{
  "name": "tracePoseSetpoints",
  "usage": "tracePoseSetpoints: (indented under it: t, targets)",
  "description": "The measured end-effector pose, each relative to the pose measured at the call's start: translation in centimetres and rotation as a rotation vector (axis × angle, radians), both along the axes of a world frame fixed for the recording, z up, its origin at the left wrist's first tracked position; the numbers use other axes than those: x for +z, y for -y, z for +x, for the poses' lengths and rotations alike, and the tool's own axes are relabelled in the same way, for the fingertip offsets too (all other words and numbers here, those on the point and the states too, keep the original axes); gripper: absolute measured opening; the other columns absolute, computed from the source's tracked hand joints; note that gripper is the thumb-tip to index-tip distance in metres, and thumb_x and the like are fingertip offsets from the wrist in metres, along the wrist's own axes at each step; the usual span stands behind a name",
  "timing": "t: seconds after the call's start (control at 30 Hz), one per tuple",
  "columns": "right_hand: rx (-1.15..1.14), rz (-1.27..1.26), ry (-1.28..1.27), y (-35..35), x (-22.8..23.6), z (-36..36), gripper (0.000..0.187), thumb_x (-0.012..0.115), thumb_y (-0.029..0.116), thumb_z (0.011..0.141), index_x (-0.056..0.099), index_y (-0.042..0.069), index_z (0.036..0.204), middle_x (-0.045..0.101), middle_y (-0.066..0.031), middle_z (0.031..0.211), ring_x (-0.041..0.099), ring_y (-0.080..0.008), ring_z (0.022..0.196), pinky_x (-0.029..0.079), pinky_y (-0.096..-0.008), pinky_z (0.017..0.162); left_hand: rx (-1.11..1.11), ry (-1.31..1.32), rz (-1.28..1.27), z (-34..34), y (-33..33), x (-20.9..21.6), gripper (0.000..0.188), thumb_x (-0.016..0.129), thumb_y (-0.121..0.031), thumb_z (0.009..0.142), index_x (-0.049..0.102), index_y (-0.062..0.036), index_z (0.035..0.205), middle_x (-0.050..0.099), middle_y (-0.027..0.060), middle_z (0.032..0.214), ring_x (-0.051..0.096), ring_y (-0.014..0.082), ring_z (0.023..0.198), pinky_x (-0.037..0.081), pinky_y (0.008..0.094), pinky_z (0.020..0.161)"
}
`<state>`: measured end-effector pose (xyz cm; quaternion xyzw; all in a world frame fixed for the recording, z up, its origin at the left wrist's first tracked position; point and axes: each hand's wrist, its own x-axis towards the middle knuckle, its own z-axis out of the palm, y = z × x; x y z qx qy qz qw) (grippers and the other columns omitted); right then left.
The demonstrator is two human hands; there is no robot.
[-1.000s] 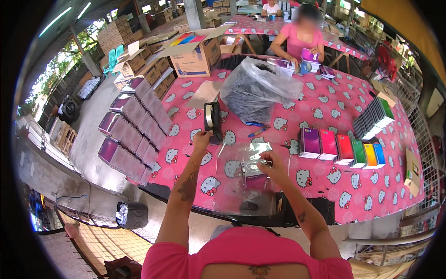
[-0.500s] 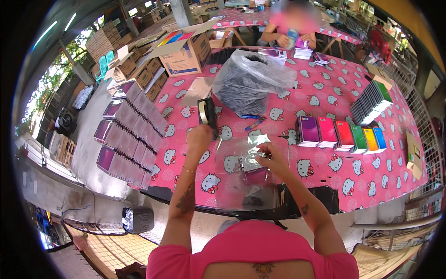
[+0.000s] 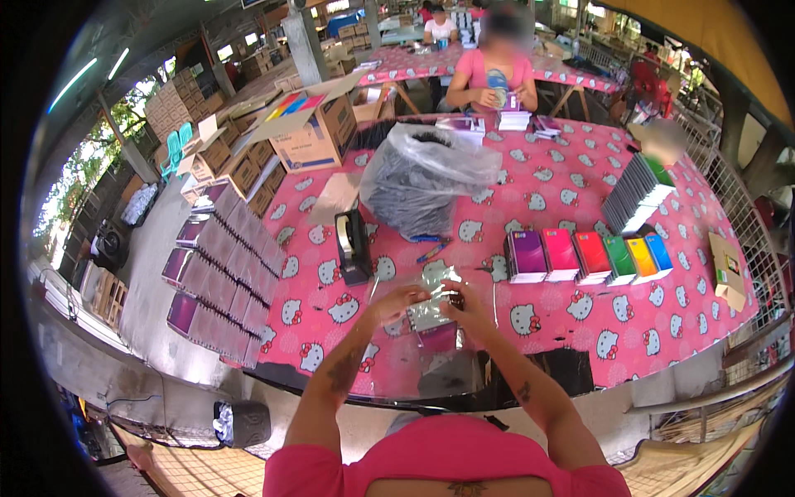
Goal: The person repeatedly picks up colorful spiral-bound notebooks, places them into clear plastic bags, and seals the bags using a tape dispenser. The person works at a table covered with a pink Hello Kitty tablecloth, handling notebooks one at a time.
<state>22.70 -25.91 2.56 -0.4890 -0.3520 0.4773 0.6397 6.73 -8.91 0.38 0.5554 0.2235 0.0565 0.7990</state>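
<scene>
In front of me a small notebook with a purple cover (image 3: 440,336) lies under a loose sheet of clear plastic film (image 3: 389,364). My left hand (image 3: 396,305) is at the left side of the folded film, its fingertips closed together; anything small between them cannot be made out. On the right, the curled fingers of my right hand (image 3: 465,310) grip the film over the notebook's upper part. A black tape dispenser (image 3: 354,253) with a roll of tape stands just beyond my left hand.
Wrapped notebook stacks (image 3: 219,277) line the left edge. Coloured notebook piles (image 3: 571,258) and upright spiral notebooks (image 3: 636,195) stand right. A plastic bag of dark contents (image 3: 414,190), pens (image 3: 435,250) and a carton (image 3: 310,137) lie farther off. A co-worker (image 3: 497,79) handles notebooks opposite.
My left hand has left the tape dispenser and come down to the film beside my right hand. My right hand stays at the film. The view has tilted up somewhat.
</scene>
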Motion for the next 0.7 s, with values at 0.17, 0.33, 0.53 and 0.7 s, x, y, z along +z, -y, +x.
tracePoseSetpoints:
  t: [0.17,0.33,0.53,0.7]
  targets:
    - [-0.107,0.110,0.130,2.4,-5.7,0.1,0.054,0.051,0.027,0.101,0.035,0.011,0.150,0.052,-0.0056,0.121,0.048,-0.0128,0.109,0.039,-0.0304,0.098,0.356,0.096,0.307,-5.9,3.2,-2.4,0.039,0.071,-0.015,0.087,0.055,-0.0027,0.121,0.062,0.0072,0.114,0.060,0.0176,0.101,0.049,0.0315,0.087]
    - [0.103,0.008,0.430,3.2,-3.1,-4.5,0.061,0.040,0.021,0.101,0.018,0.013,0.157,0.049,-0.0094,0.119,0.046,-0.0184,0.103,0.038,-0.0309,0.097,0.670,-0.038,0.796,-6.5,14.4,0.2,0.064,0.082,-0.016,0.073,0.050,-0.0031,0.127,0.059,0.0134,0.117,0.060,0.0284,0.107,0.050,0.0370,0.090]
    - [0.089,0.192,0.191,4.4,1.4,-5.6,0.058,0.049,0.025,0.100,0.028,0.006,0.151,0.044,-0.0117,0.143,0.044,-0.0212,0.131,0.036,-0.0382,0.108,0.731,-0.163,1.559,-15.1,13.9,12.1,0.068,0.084,-0.017,0.066,0.051,-0.0020,0.124,0.059,0.0179,0.112,0.061,0.0363,0.100,0.052,0.0403,0.083]
    - [0.023,-0.100,-0.004,6.7,0.3,-5.5,0.033,0.059,0.020,0.095,0.058,0.003,0.124,0.060,-0.0068,0.116,0.059,-0.0179,0.109,0.049,-0.0326,0.091,1.493,-0.180,1.361,-26.6,8.2,16.2,0.064,0.086,-0.022,0.069,0.051,-0.0024,0.118,0.062,0.0103,0.098,0.062,0.0222,0.087,0.052,0.0370,0.078]
